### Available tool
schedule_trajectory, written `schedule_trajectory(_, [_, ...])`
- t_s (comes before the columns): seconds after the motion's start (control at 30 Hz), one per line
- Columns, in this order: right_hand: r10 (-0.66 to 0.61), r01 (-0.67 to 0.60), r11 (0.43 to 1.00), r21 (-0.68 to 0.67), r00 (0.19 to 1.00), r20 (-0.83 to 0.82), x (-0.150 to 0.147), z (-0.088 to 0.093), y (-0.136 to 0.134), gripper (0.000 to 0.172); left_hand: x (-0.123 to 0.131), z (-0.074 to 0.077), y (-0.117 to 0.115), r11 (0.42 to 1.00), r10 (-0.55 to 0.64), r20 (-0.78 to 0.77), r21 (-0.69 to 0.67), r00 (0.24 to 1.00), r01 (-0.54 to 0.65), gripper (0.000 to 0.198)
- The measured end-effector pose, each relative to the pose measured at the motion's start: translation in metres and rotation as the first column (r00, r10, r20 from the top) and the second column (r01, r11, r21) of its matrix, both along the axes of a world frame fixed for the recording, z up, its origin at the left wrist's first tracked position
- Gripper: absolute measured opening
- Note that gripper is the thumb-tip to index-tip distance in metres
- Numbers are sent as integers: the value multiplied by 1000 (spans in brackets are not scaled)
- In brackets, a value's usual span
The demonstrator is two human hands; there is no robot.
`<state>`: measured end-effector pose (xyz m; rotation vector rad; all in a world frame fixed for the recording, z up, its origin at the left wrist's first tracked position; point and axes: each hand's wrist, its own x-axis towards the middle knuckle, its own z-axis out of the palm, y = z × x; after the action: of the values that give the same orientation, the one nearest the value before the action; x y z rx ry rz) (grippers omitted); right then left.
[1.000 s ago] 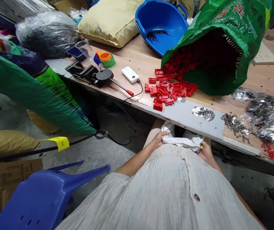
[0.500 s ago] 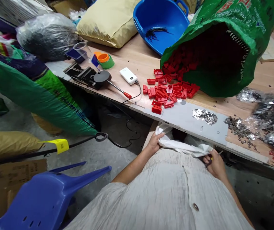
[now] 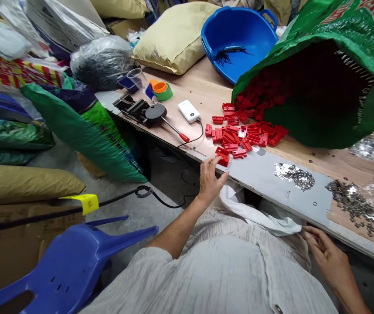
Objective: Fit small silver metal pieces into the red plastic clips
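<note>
My left hand (image 3: 211,178) is raised at the front edge of the table, thumb and fingers apart, with nothing visibly held. Its fingertips reach the nearest red plastic part (image 3: 222,156); whether they touch it is hard to tell. More red plastic parts (image 3: 231,138) lie in a loose pile just beyond. Low on the right, my right hand (image 3: 329,255) has its fingertips closed at the corner of a white cloth (image 3: 259,216). That cloth stretches across my lap below the table edge.
A green sack (image 3: 311,135) lies open-mouthed on the table with red parts inside. Small metal pieces (image 3: 294,175) sit in piles to the right. A black lever tool (image 3: 156,112), a white power bank (image 3: 188,111) and a blue basin (image 3: 239,39) stand behind. A blue chair (image 3: 72,257) is at left.
My left hand has let go of the white cloth and moved up to the red parts. My right hand stays at the cloth's other corner. The view has shifted.
</note>
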<state>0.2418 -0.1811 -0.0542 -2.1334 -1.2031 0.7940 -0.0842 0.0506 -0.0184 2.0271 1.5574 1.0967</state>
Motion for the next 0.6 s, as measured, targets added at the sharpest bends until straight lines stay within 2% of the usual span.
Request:
schedule_trajectory(0.1, [137, -141, 987, -82, 989, -45, -2, 18, 7, 32, 8, -3, 21, 999, 45, -125, 14, 991, -43, 50])
schedule_trajectory(0.2, [208, -208, 978, -30, 978, -16, -8, 37, 20, 31, 11, -12, 31, 998, 67, -189, -2, 980, -68, 43])
schedule_trajectory(0.3, [254, -253, 967, 24, 967, -20, -10, 53, 36, 33, 11, -15, 33, 998, 61, -157, 19, 986, -58, 34])
schedule_trajectory(0.43, [259, -261, 963, 74, 965, 32, -8, 70, 61, 33, 11, -4, 24, 999, -13, 16, 51, 1000, 12, 25])
schedule_trajectory(0.5, [251, -258, 962, 86, 965, 79, -7, 75, 72, 32, 15, 4, 15, 999, -41, 143, 7, 989, 41, 29])
schedule_trajectory(0.57, [234, -248, 964, 92, 962, 140, -4, 77, 81, 31, 23, 12, 3, 980, -97, 353, -131, 931, 151, 37])
schedule_trajectory(0.6, [221, -240, 966, 99, 960, 173, -3, 77, 85, 29, 29, 15, -3, 950, -102, 492, -209, 865, 231, 40])
